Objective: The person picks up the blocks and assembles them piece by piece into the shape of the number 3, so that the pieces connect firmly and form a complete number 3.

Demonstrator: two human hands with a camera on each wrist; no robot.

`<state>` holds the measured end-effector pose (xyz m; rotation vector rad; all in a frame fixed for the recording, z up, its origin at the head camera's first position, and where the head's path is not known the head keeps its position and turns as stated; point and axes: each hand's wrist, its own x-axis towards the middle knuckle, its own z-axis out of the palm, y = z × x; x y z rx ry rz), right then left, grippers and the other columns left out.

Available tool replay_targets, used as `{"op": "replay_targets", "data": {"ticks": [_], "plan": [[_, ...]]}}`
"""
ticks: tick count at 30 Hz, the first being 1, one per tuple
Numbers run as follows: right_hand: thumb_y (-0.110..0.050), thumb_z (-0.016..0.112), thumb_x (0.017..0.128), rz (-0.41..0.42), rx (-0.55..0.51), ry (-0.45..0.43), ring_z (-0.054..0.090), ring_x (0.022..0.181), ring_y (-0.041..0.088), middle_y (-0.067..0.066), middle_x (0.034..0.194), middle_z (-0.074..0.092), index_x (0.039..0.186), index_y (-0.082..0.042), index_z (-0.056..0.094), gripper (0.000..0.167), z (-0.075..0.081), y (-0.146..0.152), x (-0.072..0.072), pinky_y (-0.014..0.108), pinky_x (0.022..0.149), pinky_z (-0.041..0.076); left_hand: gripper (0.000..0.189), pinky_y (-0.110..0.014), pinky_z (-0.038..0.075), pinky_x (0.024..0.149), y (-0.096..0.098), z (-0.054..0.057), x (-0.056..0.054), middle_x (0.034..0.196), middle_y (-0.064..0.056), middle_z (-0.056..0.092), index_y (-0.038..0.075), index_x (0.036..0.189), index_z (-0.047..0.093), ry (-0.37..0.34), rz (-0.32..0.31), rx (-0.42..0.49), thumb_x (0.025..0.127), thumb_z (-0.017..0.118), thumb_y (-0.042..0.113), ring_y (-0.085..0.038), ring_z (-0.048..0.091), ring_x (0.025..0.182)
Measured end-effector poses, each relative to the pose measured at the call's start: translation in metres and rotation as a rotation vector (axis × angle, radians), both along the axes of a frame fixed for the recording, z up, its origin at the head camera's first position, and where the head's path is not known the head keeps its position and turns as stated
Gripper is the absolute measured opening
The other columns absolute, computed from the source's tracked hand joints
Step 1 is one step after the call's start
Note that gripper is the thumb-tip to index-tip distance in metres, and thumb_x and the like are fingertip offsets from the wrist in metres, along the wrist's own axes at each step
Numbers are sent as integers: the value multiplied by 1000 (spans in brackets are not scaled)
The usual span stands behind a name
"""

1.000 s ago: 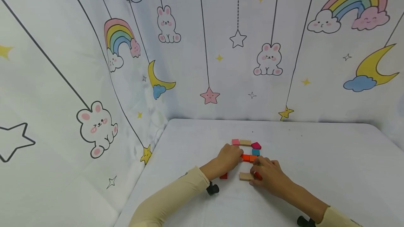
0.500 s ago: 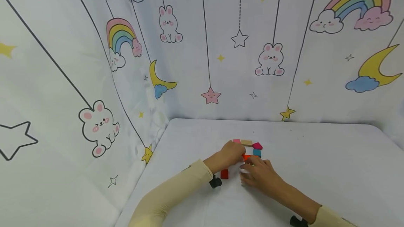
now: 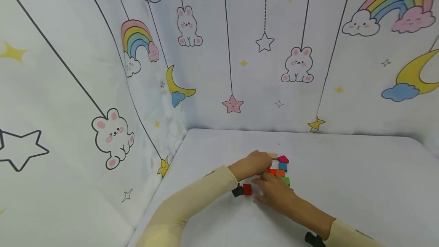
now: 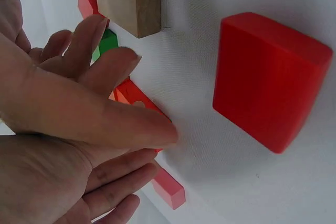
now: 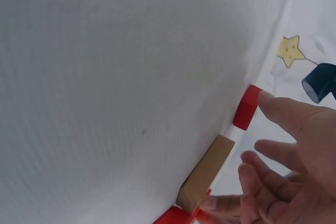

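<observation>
Colored wooden blocks form a figure on the white table. My left hand (image 3: 256, 162) is over its left side, hiding the pink block (image 4: 169, 188) in the head view. Its thumb is extended and overlaps the orange blocks (image 3: 276, 172) in the left wrist view. My right hand (image 3: 277, 191) lies just nearer me, fingers spread and relaxed, with nothing seen in its grasp. It covers the near tan block (image 5: 205, 174) in the head view. In the right wrist view its thumb tip overlaps the lone red block (image 5: 247, 107). The green block (image 3: 285, 180) shows past its knuckles.
A far tan block (image 3: 273, 156), a magenta pentagon block (image 3: 283, 159) and a blue block (image 3: 282, 167) continue the figure. Dark wrist devices (image 3: 237, 190) are worn on both arms. A white cloth (image 3: 205, 83) printed with rabbits and stars hangs behind the table.
My right hand has moved left across the near tan block toward the lone red block, uncovering the green one. My left hand has shifted slightly farther away, over the pink block. The head view has turned slightly left.
</observation>
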<state>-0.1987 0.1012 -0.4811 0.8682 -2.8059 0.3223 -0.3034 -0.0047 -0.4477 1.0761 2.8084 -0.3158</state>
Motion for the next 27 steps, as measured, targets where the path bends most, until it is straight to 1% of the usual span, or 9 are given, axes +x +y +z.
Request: {"op": "replay_targets", "data": {"ticks": [2,5,9,12,15,18,21,24,27], "plan": [[-34,96,77,2,-1,8,60,92,14,-1,102,65,120,-13,77,52,-1,-2,0,35,78,58,7,-19,46,65,2,1,-1,78,7,63,21,100,80,-17,17,-8,101,73,22,-10,55,72],[-32,97,76,6,0,13,62,89,16,0,99,66,119,-13,77,51,-2,-6,-1,36,77,59,6,-19,47,64,5,3,-2,79,6,63,20,100,80,-38,39,-12,100,74,22,-11,55,71],[-35,97,75,0,10,20,64,90,17,0,97,68,116,-13,78,50,-4,-14,-2,39,82,60,4,-20,46,62,8,6,-3,77,6,60,21,101,80,-37,47,-34,98,76,21,-11,53,70],[-37,96,75,-1,20,44,61,86,14,-2,92,67,112,-13,78,48,-6,-19,-3,35,80,60,4,-19,46,60,11,7,-3,74,4,55,21,97,79,-58,60,-54,97,78,25,-11,53,70],[-38,96,75,1,43,65,57,81,13,-3,87,64,109,-12,79,46,-7,-24,-4,31,75,58,10,-18,46,59,12,8,-3,72,4,54,21,93,78,-81,69,-65,96,80,30,-10,53,69],[-39,96,76,-18,68,51,55,78,13,-2,83,61,106,-11,78,45,-8,-26,-6,31,73,57,10,-19,48,62,13,8,-3,75,6,58,21,94,79,-73,59,-77,96,80,31,-9,53,69],[-39,95,77,-43,75,9,52,76,13,-3,81,56,103,-11,77,42,-9,-28,-8,31,72,55,8,-19,50,66,13,9,-3,80,8,64,22,99,79,-62,58,-76,96,80,30,-9,53,71],[-39,95,78,-52,68,-17,51,76,13,-3,79,53,100,-11,76,41,-8,-29,-10,30,70,53,9,-20,51,67,12,10,-2,81,7,65,21,101,81,-82,76,-59,96,80,29,-10,55,73],[-38,95,77,-51,62,-18,50,75,14,-3,78,52,98,-10,75,41,-7,-28,-9,30,69,53,11,-19,50,66,11,11,-2,80,6,64,21,101,81,-103,91,-42,96,81,30,-10,55,74]]}}
